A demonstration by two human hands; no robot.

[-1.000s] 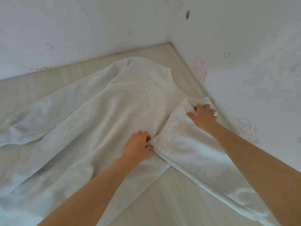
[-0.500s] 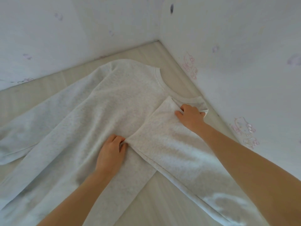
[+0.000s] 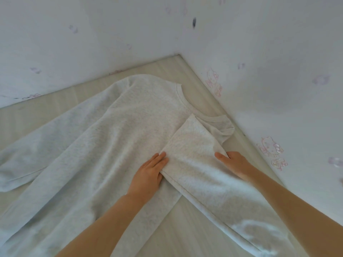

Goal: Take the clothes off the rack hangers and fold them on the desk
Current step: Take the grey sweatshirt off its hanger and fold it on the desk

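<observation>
A light grey sweatshirt (image 3: 115, 141) lies flat on the pale wooden desk (image 3: 185, 225), its collar toward the corner of the walls. Its right sleeve (image 3: 207, 175) is folded diagonally across the body and runs down to the lower right. My left hand (image 3: 148, 175) lies flat on the body with straight fingers, pressing at the sleeve's left fold edge; its thumb is hidden under the cloth. My right hand (image 3: 235, 164) holds the sleeve's right edge, thumb on top and fingers under the fabric. The left sleeve (image 3: 33, 145) stretches out to the far left.
Two white walls with faint pink cartoon stickers (image 3: 269, 147) meet at the desk's far corner and close off the back and right sides. Bare desk shows in front between my forearms and along the far left edge.
My right hand slid from the shoulder end of the folded sleeve back toward me along its right edge. My left hand's fingers straightened at the fold. The shoulder fold now lies uncovered.
</observation>
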